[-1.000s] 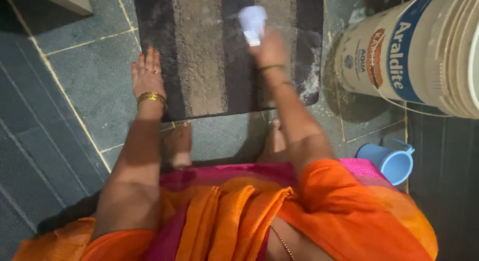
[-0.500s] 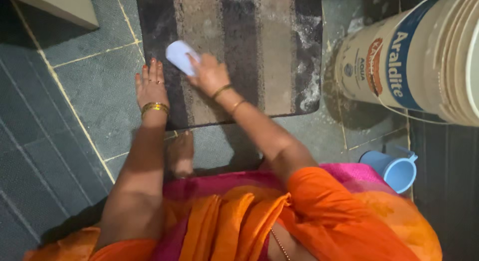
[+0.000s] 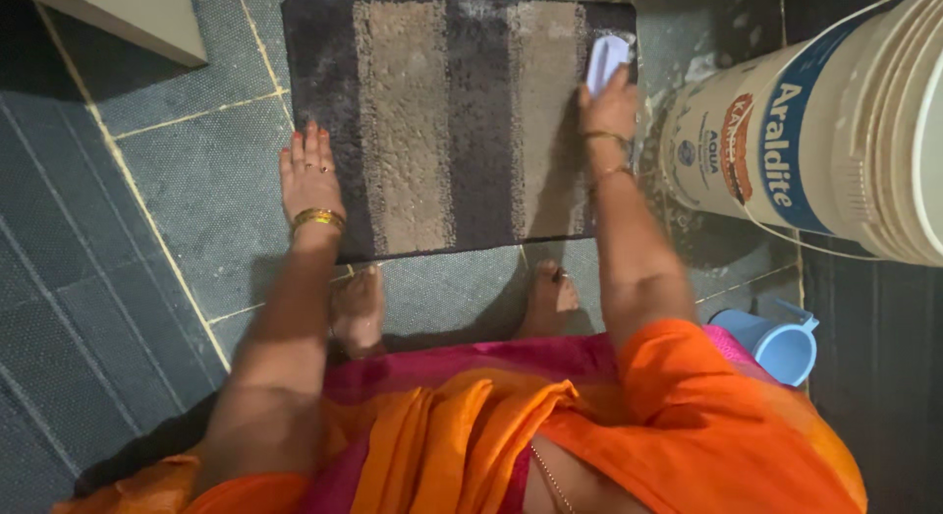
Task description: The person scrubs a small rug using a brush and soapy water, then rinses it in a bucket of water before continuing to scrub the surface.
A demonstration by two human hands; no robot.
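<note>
The person wears a draped garment of bright orange cloth (image 3: pixel 688 416) with folds of magenta-pink fabric (image 3: pixel 442 362) across the lap, filling the view from five to seven o'clock. A thin beaded chain (image 3: pixel 552 478) lies at six o'clock. The left hand (image 3: pixel 310 172) has a gold bangle (image 3: pixel 317 218) at the wrist, a ring, and red-painted nails. The right hand (image 3: pixel 609 106) has two thin gold bangles (image 3: pixel 606 152). Both arms are bare, and so are the feet (image 3: pixel 359 308).

Right hand (image 3: pixel 611 106) with pale scrubber (image 3: pixel 606 60) swept from mat's (image 3: pixel 442 131) left side to far right corner.
</note>
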